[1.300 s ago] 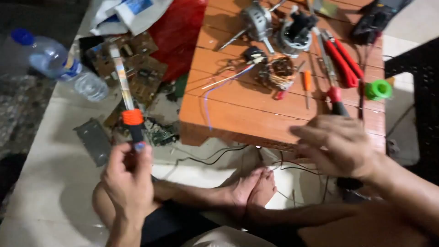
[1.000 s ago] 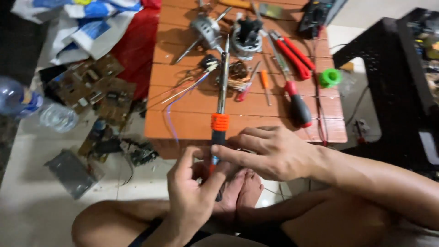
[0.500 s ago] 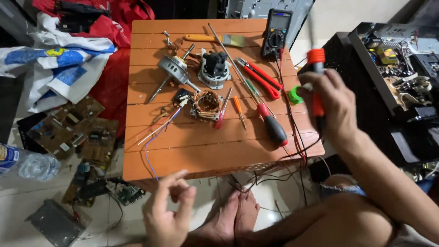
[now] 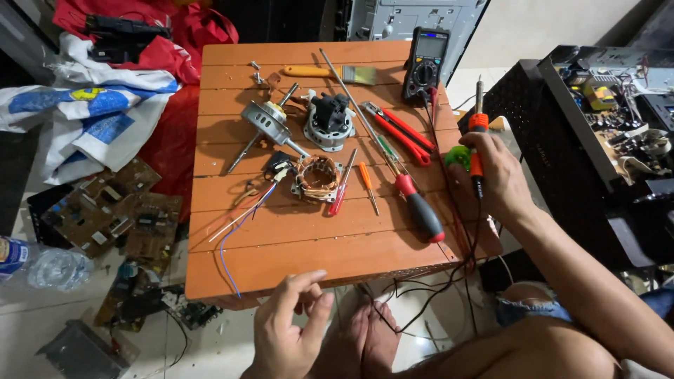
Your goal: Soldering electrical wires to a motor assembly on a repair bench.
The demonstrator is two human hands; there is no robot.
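Shifted slightly lower, right hand (image 4: 497,175) grips the soldering iron (image 4: 477,137) upright; left hand (image 4: 288,330) hovers spread, empty.

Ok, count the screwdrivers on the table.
3: a large one with a red-and-black handle near the right edge, a small orange one mid-table, and a small red one beside the copper coil. Clutter may hide others.

We are seeing the soldering iron (image 4: 477,137) standing nearly upright, metal tip pointing up, its orange and black handle gripped in the right hand (image 4: 495,175) at the tabletop's (image 4: 295,253) right edge.
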